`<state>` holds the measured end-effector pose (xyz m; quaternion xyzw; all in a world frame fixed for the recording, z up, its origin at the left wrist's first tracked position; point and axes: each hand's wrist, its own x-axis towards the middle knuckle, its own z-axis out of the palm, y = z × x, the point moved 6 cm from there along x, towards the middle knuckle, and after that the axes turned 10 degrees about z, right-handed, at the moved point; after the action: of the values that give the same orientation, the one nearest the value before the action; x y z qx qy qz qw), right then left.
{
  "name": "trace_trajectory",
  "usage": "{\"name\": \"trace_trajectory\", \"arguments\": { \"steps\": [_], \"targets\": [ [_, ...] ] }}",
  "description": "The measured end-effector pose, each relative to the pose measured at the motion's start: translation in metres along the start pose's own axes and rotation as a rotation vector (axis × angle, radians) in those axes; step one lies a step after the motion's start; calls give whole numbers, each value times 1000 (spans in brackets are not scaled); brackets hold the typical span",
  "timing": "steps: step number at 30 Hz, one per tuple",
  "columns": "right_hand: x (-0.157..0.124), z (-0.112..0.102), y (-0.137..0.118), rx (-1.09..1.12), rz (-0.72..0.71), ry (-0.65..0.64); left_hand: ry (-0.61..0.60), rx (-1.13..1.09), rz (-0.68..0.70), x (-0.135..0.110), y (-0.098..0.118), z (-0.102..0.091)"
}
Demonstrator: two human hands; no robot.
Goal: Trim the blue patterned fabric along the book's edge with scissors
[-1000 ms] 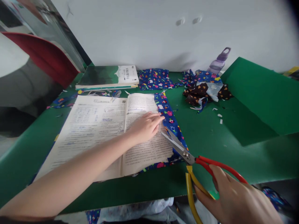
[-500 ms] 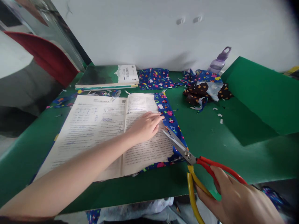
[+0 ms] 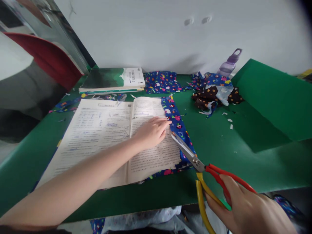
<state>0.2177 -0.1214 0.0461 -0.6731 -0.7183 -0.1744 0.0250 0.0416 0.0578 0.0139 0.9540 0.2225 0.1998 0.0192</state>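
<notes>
An open printed book (image 3: 104, 130) lies on a blue patterned cloth (image 3: 175, 120), which shows along the book's right and lower edges. My left hand (image 3: 153, 131) rests on the right page with its fingers stretched out, the fingertips reaching the cloth strip at the page edge. My right hand (image 3: 246, 204) grips a pair of scissors (image 3: 195, 161) with one red and one yellow handle. The blades point up and left over the cloth strip, just below my left fingertips, and are nearly closed. Whether the blades touch the cloth I cannot tell.
Stacked books (image 3: 109, 79) lie at the back left, beside a folded patterned cloth piece (image 3: 162, 81). Crumpled cloth scraps (image 3: 212, 91) sit at the back right before a purple bottle (image 3: 227, 66). A green panel (image 3: 275, 97) stands at the right. Small scraps (image 3: 230, 123) dot the table.
The scissor blades have come closer together, their tips shifting slightly right. My left hand stays in place on the page.
</notes>
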Motion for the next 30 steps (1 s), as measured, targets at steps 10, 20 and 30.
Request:
{"name": "trace_trajectory", "arguments": {
  "steps": [10, 20, 30],
  "targets": [
    [-1, 1, 0, -10, -34, -14, 25, -9, 20, 1, 1, -2],
    [-3, 1, 2, -27, -40, -3, -8, -33, -5, 0, 0, 1],
    [2, 15, 27, 110, 194, -140, -19, -49, 17, 0, 1, 0]
  ]
}}
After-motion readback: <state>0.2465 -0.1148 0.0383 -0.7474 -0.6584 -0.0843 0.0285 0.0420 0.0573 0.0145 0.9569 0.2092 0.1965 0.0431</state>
